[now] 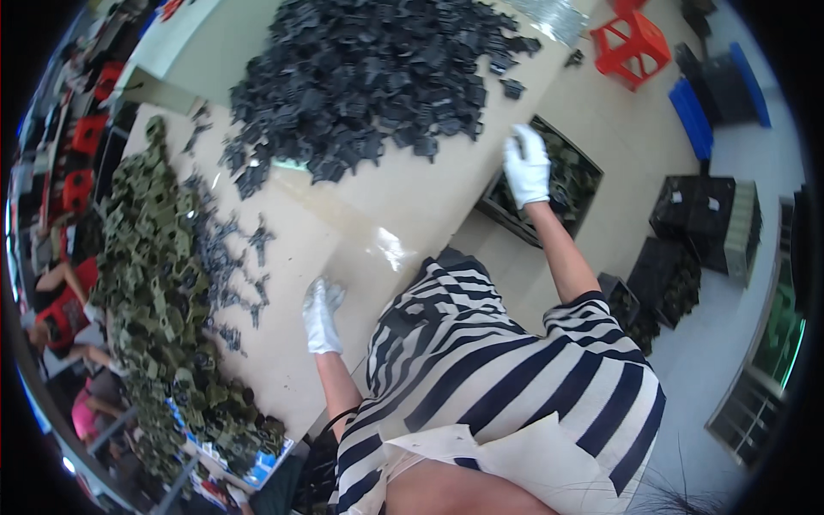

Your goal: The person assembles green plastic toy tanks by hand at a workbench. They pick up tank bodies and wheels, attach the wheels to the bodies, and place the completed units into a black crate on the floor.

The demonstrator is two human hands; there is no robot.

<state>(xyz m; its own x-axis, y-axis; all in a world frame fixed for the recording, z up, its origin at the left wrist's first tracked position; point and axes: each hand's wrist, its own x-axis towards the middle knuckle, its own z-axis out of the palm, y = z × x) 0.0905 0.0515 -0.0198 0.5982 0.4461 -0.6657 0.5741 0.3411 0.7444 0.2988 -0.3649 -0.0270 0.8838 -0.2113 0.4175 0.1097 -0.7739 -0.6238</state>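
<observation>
My left hand (323,318), in a white glove with greyed fingertips, rests low over the pale table near its front edge. Its fingers are loosely apart and I see nothing in them. My right hand (528,169), also white-gloved, reaches out past the table's right edge, above a dark crate (496,211) of green and dark parts. Its fingers look parted, with nothing visible between them. Ahead of both hands lies a large heap of dark grey plastic parts (369,81). Left of my left hand are small dark branched pieces (260,240) and a long pile of olive-green parts (154,249).
A red plastic stool (631,50) stands on the floor at far right. Black crates (699,215) and blue bins (691,118) sit along that side. A pale box-like block (202,51) stands at the table's back left. Other people (64,296) sit beyond the green pile.
</observation>
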